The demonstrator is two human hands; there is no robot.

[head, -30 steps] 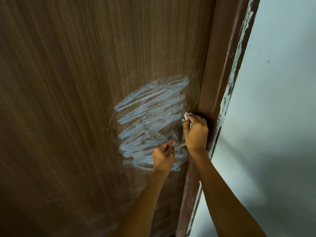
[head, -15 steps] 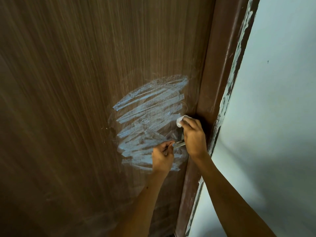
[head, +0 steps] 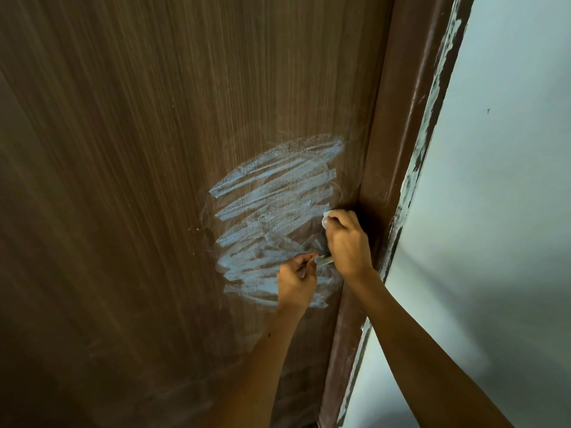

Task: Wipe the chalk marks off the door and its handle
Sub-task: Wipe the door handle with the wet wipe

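Handle (head: 324,261) between both hands' grips.

The handle (head: 324,260) shows only as a short metal strip between the left hand (head: 296,284) and right hand (head: 347,242); most of the white wipe (head: 325,220) hides under the right fingers.

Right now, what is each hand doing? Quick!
Left hand: closed, gripping the metal door handle.
Right hand: closed, pinching a small white cloth against the door.
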